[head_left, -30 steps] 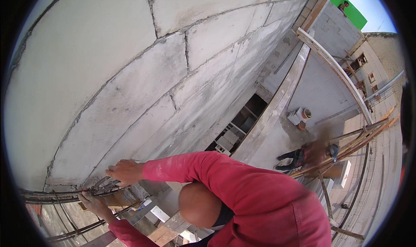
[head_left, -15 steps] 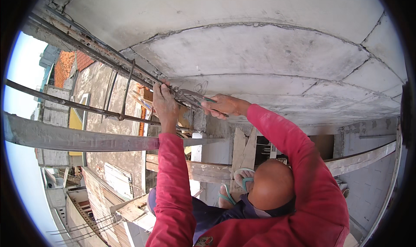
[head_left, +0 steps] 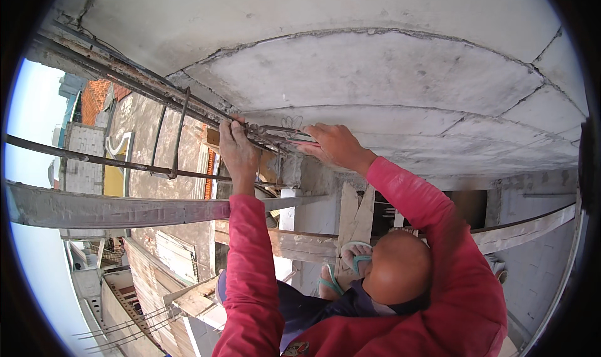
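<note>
My left hand [head_left: 239, 149] is wrapped round the steel reinforcing bars [head_left: 164, 98] where they meet the block wall. Its fingertips curl over the upper bar. In my right hand [head_left: 341, 146] are dark pincers [head_left: 274, 133] with green on the handles, held almost level. Their rounded head lies against the bars just right of my left fingers. Thin loops of tie wire [head_left: 292, 123] stand out behind the pincers. What the jaws grip is too small to make out. A bent steel stirrup [head_left: 181, 130] joins the upper bars to a lower bar [head_left: 87, 150].
A grey block wall [head_left: 375, 75] spans the far side. A long grey beam [head_left: 125, 213] crosses below my left forearm, with a wooden plank [head_left: 303, 247] lower down. My sandalled feet [head_left: 330, 283] are beside upright boards [head_left: 348, 222]. Rooftops lie far below at left.
My right hand has shifted slightly right and up and turned, its back now more visible, with the pincers' handles closer together. My left hand keeps its place on the bars.
</note>
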A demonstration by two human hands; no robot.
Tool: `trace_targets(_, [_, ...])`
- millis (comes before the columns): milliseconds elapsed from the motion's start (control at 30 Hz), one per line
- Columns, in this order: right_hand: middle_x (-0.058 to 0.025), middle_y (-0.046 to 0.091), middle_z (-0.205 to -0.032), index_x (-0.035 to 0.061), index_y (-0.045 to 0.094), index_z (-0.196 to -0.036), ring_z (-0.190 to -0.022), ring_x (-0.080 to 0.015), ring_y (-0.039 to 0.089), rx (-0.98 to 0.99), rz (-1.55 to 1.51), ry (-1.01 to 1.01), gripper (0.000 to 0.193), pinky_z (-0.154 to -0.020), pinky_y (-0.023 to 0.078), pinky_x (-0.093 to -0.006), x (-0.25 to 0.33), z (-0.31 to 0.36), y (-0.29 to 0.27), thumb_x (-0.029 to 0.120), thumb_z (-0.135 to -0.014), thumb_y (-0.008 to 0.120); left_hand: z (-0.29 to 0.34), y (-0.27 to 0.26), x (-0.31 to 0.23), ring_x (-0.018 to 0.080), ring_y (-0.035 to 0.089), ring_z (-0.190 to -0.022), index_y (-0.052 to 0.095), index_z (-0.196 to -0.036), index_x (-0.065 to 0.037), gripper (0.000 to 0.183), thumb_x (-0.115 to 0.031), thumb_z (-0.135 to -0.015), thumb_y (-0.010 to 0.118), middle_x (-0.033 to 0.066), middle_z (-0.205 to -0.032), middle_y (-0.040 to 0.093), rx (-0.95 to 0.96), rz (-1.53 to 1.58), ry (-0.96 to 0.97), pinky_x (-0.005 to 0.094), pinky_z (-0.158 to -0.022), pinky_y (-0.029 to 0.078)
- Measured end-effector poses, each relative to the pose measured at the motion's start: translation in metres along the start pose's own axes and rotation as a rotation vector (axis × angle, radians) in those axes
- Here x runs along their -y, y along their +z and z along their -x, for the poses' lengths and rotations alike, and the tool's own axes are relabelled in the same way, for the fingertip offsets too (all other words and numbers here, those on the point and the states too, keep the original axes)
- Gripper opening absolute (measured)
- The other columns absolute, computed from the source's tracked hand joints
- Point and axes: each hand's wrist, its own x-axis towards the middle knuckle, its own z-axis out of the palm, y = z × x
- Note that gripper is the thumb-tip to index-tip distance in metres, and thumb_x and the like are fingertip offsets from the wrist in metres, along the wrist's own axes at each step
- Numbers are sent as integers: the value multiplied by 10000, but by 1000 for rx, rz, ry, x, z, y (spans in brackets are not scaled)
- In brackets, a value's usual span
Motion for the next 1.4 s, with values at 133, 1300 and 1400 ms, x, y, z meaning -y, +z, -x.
trace_targets(133, [-40, 599, -761, 56, 649, -1301, -572, -151, 586, 436, -808, 436, 561, -502, 420, -311, -8, -6, -8, 552, -1044, 589, 1, -1, -4, 171, 600, -1000, 585, -1216, -10, 278, -219, -1135, 420, 90, -1117, 647, 1, 24, -10, 324, -893, 499])
trace_targets(1300, [-24, 565, -693, 36, 621, -1018, -614, -162, 550, 539, -1000, 562, 503, -602, 478, -346, -24, -12, 0, 537, -1049, 593, 0, 2, 1, 234, 634, -995, 615, -1199, 4, 274, -192, -1116, 443, 124, -1079, 688, -35, 41, -42, 366, -933, 492])
trace_targets(1400, [-15, 574, -716, 23, 608, -1029, -627, -136, 527, 714, -1256, 653, 495, -610, 467, -336, -22, -11, -7, 516, -1061, 580, 1, 2, 0, 234, 634, -994, 615, -1201, 11, 281, -195, -1117, 443, 125, -1081, 690, -30, 40, -35, 365, -931, 493])
